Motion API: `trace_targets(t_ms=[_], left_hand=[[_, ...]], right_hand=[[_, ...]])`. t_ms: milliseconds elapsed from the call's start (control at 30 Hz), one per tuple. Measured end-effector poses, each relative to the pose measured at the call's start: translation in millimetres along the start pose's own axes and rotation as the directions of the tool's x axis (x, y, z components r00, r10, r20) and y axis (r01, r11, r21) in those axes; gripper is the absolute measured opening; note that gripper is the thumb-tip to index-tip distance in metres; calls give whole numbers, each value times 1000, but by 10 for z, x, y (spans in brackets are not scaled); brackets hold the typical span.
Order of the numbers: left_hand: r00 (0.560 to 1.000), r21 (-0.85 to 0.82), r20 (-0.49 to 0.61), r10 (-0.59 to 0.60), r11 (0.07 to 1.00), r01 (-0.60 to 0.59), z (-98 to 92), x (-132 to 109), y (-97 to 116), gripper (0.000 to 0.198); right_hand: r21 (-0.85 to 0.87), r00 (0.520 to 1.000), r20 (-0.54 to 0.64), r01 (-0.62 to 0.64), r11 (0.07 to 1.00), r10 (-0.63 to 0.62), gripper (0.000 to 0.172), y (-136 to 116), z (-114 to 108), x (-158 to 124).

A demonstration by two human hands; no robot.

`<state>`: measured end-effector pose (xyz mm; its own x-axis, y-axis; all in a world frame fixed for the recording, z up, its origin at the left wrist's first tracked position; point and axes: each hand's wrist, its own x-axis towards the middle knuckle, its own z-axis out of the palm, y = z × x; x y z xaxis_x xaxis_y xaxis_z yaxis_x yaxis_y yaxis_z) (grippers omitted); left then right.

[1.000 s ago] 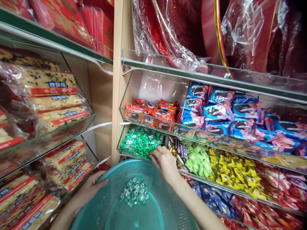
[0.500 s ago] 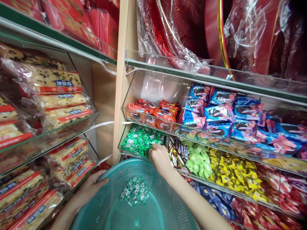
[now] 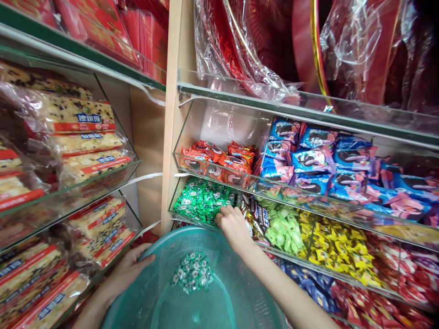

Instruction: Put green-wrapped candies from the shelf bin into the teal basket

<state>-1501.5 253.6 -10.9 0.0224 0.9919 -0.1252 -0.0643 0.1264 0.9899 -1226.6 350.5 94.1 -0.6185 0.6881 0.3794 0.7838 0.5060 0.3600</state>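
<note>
A round green plastic basket (image 3: 137,292) sits low in front of me, tilted toward me. Inside it lies a small heap of green-wrapped candies (image 3: 193,272). My left hand (image 3: 135,260) grips the basket's left rim, thumb over the edge. At the shelf, my right hand (image 3: 235,226) is closed with curled fingers, at the front right corner of a bin of green-wrapped candies (image 3: 202,198). What its fingers hold, if anything, is hidden. Just right of that hand are brown-wrapped chocolate bars (image 3: 255,212).
Light green packets (image 3: 284,228) and yellow-wrapped candies (image 3: 338,249) fill bins to the right. Above are red cookie packs (image 3: 219,160) and blue cookie packs (image 3: 313,162) behind a clear shelf lip (image 3: 308,194). Bagged pastries (image 3: 89,116) fill the left shelves, beside a wooden upright (image 3: 170,114).
My right hand has shifted slightly to the right along the bin's front edge. My left hand, the basket and the candies in it look the same.
</note>
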Motion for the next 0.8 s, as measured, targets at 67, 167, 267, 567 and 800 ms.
trace_targets(t_ms=[67,167,267,567,800], left_hand=[[1000,3,-11,-1,1000,1,23,-8,32,42],[999,-5,-42,-27,1000,27,60,-24,90,45],[998,-21,-44,-45,999,44,70,-35,108,49],[998,-5,-33,-45,999,44,41,-29,80,48],[999,38,-37,-20,999,21,66,-37,91,50]], right_hand=[[-14,1000,-12,-8,1000,8,18,39,-9,-2],[-10,993,-106,-46,999,45,22,79,-79,-15],[81,965,-241,-84,993,101,26,29,-212,-90],[888,935,274,-335,313,225,16,-610,544,-469],[715,671,674,-698,-42,307,25,-733,1230,-599]])
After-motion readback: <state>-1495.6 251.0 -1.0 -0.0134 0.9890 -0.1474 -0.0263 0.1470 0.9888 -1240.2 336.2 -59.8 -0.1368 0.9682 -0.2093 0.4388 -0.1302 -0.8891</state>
